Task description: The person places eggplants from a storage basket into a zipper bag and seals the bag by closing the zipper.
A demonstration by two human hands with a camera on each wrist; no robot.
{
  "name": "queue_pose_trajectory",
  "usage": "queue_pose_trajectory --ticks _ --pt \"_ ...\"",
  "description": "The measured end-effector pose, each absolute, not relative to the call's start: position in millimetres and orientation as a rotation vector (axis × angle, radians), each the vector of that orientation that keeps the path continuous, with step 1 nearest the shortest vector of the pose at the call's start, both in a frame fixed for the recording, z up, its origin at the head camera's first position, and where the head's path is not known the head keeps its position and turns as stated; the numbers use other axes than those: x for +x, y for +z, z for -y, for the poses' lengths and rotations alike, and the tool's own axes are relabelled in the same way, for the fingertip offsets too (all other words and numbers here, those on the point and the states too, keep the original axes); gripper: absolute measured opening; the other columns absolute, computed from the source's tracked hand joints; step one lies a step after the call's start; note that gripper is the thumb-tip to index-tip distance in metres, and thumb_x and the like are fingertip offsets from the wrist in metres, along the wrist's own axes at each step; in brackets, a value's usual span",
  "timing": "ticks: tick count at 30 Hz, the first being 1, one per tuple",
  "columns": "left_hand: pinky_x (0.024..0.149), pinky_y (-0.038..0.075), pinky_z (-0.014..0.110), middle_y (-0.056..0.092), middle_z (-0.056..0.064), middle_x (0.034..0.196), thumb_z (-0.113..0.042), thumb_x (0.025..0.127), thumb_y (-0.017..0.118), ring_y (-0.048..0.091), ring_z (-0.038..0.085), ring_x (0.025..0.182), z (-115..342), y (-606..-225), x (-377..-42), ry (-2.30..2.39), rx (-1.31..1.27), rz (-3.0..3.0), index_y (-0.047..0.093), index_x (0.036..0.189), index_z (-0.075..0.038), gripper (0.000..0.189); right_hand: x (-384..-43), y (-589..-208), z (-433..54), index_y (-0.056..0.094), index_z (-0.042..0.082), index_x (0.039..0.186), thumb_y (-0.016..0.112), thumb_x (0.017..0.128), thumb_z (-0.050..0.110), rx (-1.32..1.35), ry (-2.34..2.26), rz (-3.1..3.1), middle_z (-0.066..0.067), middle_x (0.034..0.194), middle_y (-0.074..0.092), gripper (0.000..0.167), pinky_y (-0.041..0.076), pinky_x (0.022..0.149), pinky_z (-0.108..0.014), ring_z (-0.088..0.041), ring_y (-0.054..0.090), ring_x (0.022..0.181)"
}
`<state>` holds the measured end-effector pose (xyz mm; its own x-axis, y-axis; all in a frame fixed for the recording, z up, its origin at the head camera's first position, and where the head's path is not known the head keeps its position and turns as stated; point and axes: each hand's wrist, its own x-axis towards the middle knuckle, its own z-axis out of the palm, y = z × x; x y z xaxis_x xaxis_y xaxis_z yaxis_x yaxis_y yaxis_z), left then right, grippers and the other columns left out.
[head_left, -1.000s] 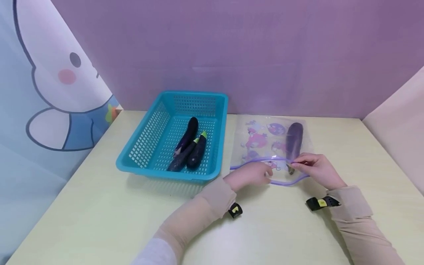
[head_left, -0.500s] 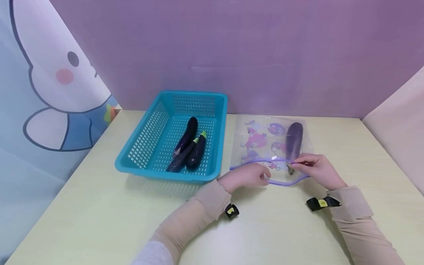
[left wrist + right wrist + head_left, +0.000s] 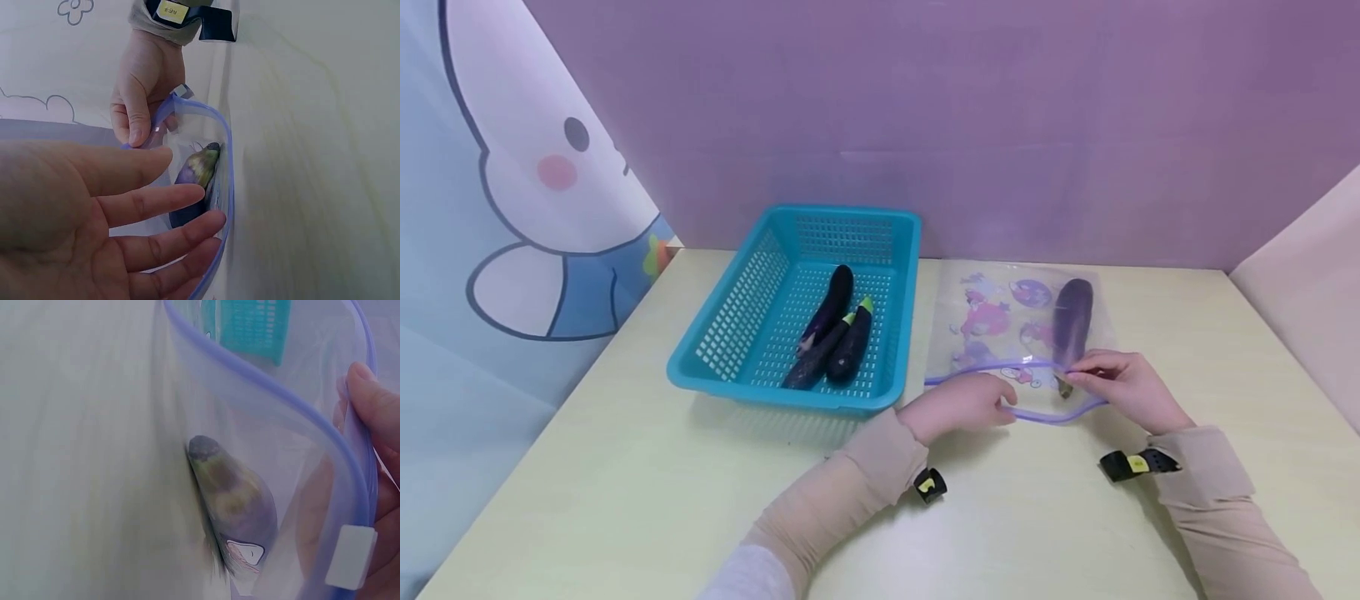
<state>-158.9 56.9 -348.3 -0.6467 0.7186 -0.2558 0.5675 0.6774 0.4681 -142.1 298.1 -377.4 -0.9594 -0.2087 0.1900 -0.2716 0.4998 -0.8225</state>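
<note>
A clear zip bag (image 3: 951, 333) with purple edging and pink cartoon prints lies on the table, its mouth held apart toward me. Inside, at its right side, is one eggplant (image 3: 1072, 321), stem end (image 3: 219, 469) toward the mouth. My right hand (image 3: 1126, 387) pinches the far purple edge near the bag's right corner, beside a white zip slider (image 3: 351, 557). At the near edge, my left hand (image 3: 962, 404) has its fingers loosely spread; in the left wrist view these fingers (image 3: 156, 244) reach over the mouth, with the thumb apart from them.
Left of the bag stands a turquoise plastic basket (image 3: 760, 397) holding three dark eggplants (image 3: 850, 346). Behind the table (image 3: 1000, 517) hangs a purple backdrop (image 3: 925, 125). A cartoon-printed cloth (image 3: 512, 275) hangs at the left. Both wrists wear black straps (image 3: 1138, 464).
My left hand has drawn slightly back to the near edge of the bag mouth. The right hand keeps its pinch on the far edge, and the eggplants stay put.
</note>
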Motion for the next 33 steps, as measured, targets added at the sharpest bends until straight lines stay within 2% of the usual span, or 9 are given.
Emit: queue_pose_trajectory --ticks 5,9,15,21,27,33 --pt "0.100 0.041 0.019 0.062 -0.002 0.126 -0.026 0.095 0.057 0.057 0.011 0.117 -57.2 -342.1 -153.3 0.450 0.972 -2.519 0.061 0.124 -0.012 0.032 -142.1 -377.5 -299.0 0.070 -0.006 0.093 0.069 0.085 0.007 0.420 1.487 2.663 0.008 0.080 0.066 0.015 0.046 0.054 -0.017 0.000 0.056 0.066" --pt "0.100 0.041 0.020 0.062 -0.004 0.127 -0.028 0.095 0.057 0.057 0.010 0.117 -57.6 -336.9 -150.0 0.407 0.971 -2.549 0.061 0.124 -0.014 0.033 -141.8 -376.9 -299.4 0.070 -0.005 0.093 0.069 0.086 0.011 0.410 1.493 2.666 0.004 0.080 0.066 0.017 0.045 0.054 -0.017 0.000 0.055 0.066" --pt "0.096 0.043 0.018 0.063 -0.006 0.124 -0.031 0.095 0.057 0.059 0.008 0.113 -55.9 -330.4 -146.3 0.396 1.003 -2.580 0.062 0.123 -0.015 0.032 -142.0 -376.5 -299.3 0.070 -0.005 0.093 0.069 0.086 0.014 0.409 1.478 2.675 0.001 0.081 0.067 0.021 0.046 0.055 -0.017 0.000 0.055 0.067" --pt "0.091 0.047 0.020 0.063 -0.006 0.125 -0.032 0.096 0.056 0.061 0.008 0.109 -51.4 -320.2 -143.4 0.432 0.997 -2.583 0.061 0.125 -0.015 0.034 -141.8 -376.9 -298.6 0.070 -0.005 0.093 0.069 0.086 0.010 0.405 1.472 2.678 0.005 0.080 0.066 0.017 0.046 0.055 -0.017 0.000 0.056 0.067" --pt "0.079 0.049 0.019 0.067 -0.005 0.114 -0.032 0.096 0.056 0.061 0.006 0.095 -46.1 -311.5 -143.4 0.469 0.995 -2.602 0.060 0.127 -0.017 0.035 -141.6 -377.1 -298.5 0.071 -0.004 0.092 0.069 0.086 0.012 0.414 1.479 2.669 0.002 0.081 0.067 0.018 0.045 0.055 -0.017 0.000 0.056 0.067" --pt "0.079 0.049 0.019 0.066 -0.006 0.110 -0.033 0.096 0.055 0.060 0.006 0.094 -38.5 -301.5 -143.7 0.525 0.990 -2.592 0.060 0.127 -0.019 0.035 -141.0 -376.7 -298.2 0.071 -0.003 0.091 0.069 0.086 0.012 0.416 1.477 2.668 0.003 0.080 0.066 0.016 0.045 0.054 -0.018 0.000 0.055 0.066"
